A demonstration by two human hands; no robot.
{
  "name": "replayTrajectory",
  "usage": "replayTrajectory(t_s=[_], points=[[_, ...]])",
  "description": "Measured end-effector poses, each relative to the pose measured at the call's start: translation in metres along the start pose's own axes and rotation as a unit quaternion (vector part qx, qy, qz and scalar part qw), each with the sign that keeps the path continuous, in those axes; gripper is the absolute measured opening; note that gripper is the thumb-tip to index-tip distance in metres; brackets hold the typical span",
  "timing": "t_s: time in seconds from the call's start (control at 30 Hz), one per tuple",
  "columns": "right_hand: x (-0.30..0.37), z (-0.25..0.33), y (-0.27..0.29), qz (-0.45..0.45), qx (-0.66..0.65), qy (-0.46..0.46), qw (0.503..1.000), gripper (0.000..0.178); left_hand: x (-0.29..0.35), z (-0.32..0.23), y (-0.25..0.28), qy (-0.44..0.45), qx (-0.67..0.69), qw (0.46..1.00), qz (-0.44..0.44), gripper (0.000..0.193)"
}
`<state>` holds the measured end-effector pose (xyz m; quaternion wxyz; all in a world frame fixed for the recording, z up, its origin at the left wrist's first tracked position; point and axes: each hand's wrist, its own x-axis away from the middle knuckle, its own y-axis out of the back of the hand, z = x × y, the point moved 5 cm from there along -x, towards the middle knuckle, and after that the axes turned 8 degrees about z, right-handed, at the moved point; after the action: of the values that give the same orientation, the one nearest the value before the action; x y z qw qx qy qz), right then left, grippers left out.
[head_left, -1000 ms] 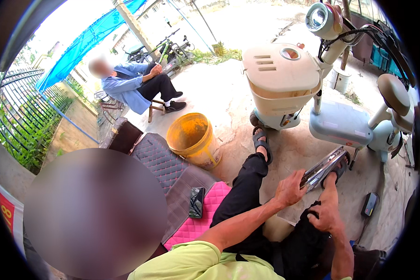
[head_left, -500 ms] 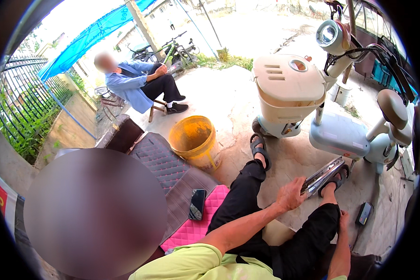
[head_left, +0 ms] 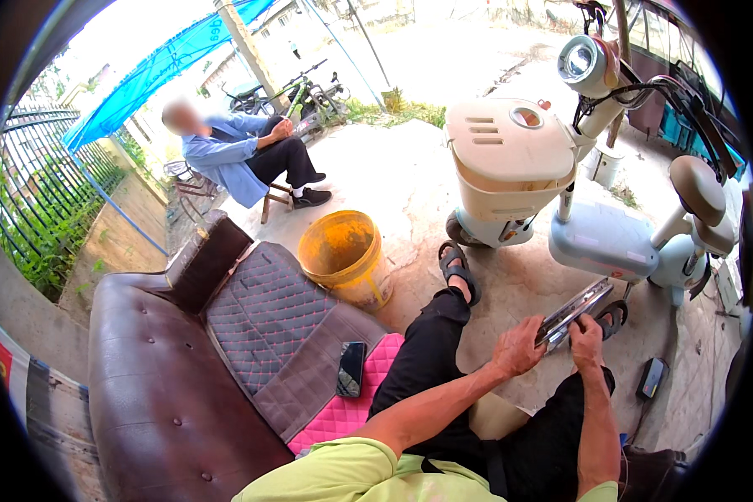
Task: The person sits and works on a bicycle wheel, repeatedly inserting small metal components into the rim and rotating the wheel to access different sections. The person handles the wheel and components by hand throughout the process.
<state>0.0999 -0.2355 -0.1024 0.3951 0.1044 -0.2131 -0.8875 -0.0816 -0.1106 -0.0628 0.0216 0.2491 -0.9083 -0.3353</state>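
Note:
A long, narrow, shiny silver metal piece (head_left: 573,315) with dark gaps along its length is held slantwise above my right foot. My left hand (head_left: 519,346) is closed round its near end. Beside that end, my right hand (head_left: 587,341) has its bent fingers against the metal's right side; the fingertips are partly hidden. Its exact kind is not clear from here. Under my forearms are my legs in black trousers, and a black sandal (head_left: 613,318) lies just beyond the right hand.
On the brown sofa (head_left: 155,376) lie a quilted pad (head_left: 263,322), a pink cushion (head_left: 383,368) and a phone (head_left: 350,369). A yellow bucket (head_left: 376,280) stands ahead. An electric scooter (head_left: 602,238) is parked at right, near a small dark box (head_left: 652,379). Another person (head_left: 234,159) sits on a stool.
My right hand has come up from beside my right knee to the metal piece. The left hand keeps its hold. The view has shifted slightly, and the sofa at left now shows.

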Motion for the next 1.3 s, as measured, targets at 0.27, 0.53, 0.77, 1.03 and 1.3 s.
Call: replayTrajectory(t_s=[0.27,0.53,0.77,1.03,1.3], points=[[-0.008,0.000,-0.031,0.071,-0.121,-0.056,0.988,0.014,-0.003,0.009,0.005,0.014,0.004,1.000,-0.014,0.041],[-0.028,0.022,-0.042,0.107,-0.132,-0.087,0.982,0.020,-0.009,0.023,0.010,0.039,0.008,0.999,-0.016,0.041],[-0.036,0.012,-0.035,-0.016,-0.242,-0.028,0.970,0.018,-0.007,0.024,0.023,0.040,-0.015,0.998,-0.036,0.044],[-0.057,-0.010,-0.036,-0.012,-0.130,0.056,0.990,0.016,-0.015,0.020,0.017,0.036,-0.016,0.999,-0.023,0.038],[-0.061,-0.001,-0.035,-0.078,-0.047,0.093,0.991,0.014,-0.027,0.018,0.020,0.043,0.003,0.999,-0.002,0.036]])
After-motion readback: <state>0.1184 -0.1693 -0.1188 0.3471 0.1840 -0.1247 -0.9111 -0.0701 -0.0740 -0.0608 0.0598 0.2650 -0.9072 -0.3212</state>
